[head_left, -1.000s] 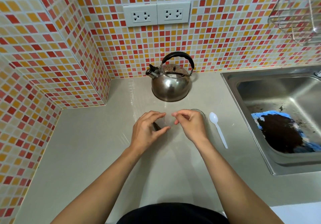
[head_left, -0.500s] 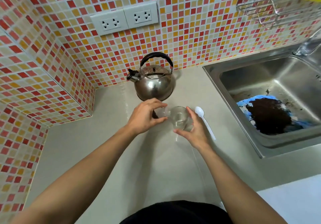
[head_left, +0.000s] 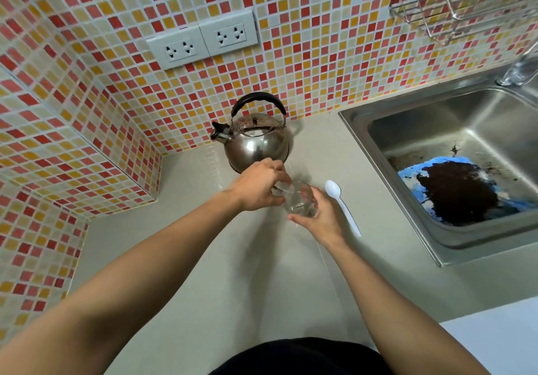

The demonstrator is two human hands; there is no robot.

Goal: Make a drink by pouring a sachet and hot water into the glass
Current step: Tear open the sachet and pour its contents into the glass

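A small clear glass (head_left: 300,200) stands on the pale counter in front of the kettle. My right hand (head_left: 321,219) wraps it from the near right side. My left hand (head_left: 257,188) is at the glass's left rim, its fingers pinched on a small sachet that they almost wholly hide; only a pale bit shows at the rim. The steel kettle (head_left: 257,143) with a black handle stands just behind my left hand, spout to the left. Whether anything lies in the glass I cannot tell.
A white plastic spoon (head_left: 342,204) lies right of the glass. The steel sink (head_left: 361,130) at the right holds a blue cloth (head_left: 413,171) with dark grounds. Tiled walls close the back and left; sockets (head_left: 203,43) and a wire rack (head_left: 436,5) hang above.
Both hands held the sachet together a second ago. My right hand has let it go and taken the glass; my left hand has brought the sachet to the glass's rim.
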